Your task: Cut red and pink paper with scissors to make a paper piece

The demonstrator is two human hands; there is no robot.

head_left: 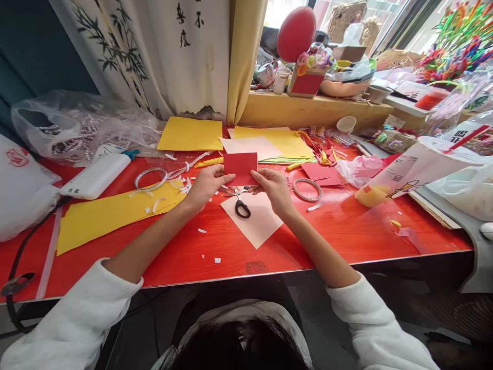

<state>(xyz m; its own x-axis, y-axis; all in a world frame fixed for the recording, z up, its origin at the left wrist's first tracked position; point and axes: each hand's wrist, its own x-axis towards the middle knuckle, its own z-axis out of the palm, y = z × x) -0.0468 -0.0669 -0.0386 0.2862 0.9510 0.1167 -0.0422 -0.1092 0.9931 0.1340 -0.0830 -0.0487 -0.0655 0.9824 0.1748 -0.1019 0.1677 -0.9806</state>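
Note:
A small red paper rectangle is held upright above the red table. My left hand pinches its lower left edge, and my right hand pinches its lower right edge. Both hands are closed on the paper. Just below them, black-handled scissors lie on a pale pink sheet.
Yellow sheets lie left and at the back. Two tape rings, a white box, plastic bags and white paper scraps lie about. A tilted drink cup is at the right. The window ledge is cluttered.

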